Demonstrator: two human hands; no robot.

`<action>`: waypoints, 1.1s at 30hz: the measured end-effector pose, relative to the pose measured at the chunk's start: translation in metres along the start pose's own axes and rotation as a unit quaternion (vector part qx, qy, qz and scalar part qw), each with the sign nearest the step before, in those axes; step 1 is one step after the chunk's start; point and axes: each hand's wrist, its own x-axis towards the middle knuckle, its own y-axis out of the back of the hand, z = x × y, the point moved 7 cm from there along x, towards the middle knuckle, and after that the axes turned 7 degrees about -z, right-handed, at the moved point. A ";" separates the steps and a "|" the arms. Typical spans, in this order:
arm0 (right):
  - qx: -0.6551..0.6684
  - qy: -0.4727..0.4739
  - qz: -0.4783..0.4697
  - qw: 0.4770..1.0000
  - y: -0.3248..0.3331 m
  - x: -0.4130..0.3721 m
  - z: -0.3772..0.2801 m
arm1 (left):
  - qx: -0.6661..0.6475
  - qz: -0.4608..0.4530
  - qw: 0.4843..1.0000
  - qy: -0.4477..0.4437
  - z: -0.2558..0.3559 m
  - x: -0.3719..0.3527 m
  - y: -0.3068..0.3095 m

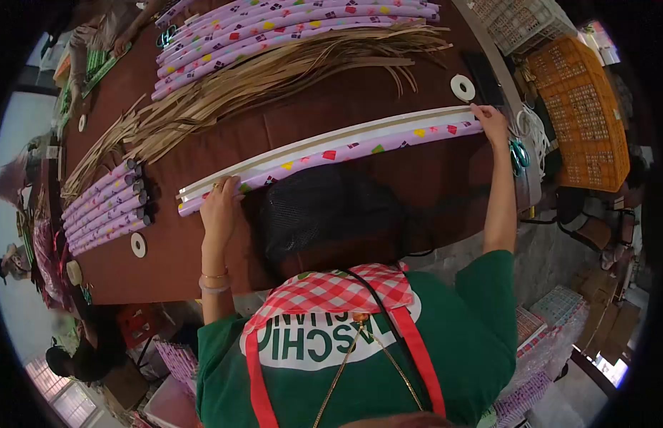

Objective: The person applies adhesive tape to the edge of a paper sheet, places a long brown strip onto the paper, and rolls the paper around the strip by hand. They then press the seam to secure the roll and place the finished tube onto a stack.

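A long, partly rolled length of purple patterned wrapping paper (367, 146) lies across the table, its white inner side facing up along the far edge. A narrow brown strip (331, 135) runs lengthwise on that white side. Near the left end, my left hand (221, 210) has its fingers closed on the paper's edge. At the other end, my right hand (493, 127) pinches the paper and strip between thumb and fingers. Close to my right wrist lie teal-handled scissors (518, 155). A white tape roll (462, 88) sits just beyond my right hand.
Loose brown strips (274, 77) lie beyond the paper, before several patterned rolls (296, 36). More wrapped rolls (103, 207) are stacked left, near another tape roll (138, 245). A black mesh-covered object (331, 214) is in front of me. Orange crates (578, 114) stand right; co-workers sit left.
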 end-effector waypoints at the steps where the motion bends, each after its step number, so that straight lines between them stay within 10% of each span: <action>1: 0.014 -0.008 -0.008 1.000 -0.002 0.001 0.002 | -0.001 -0.008 1.000 0.009 -0.001 0.000 -0.001; 33: -0.171 -0.040 -0.040 0.984 -0.007 0.039 0.038 | 0.044 -0.009 0.999 -0.014 -0.009 -0.002 -0.007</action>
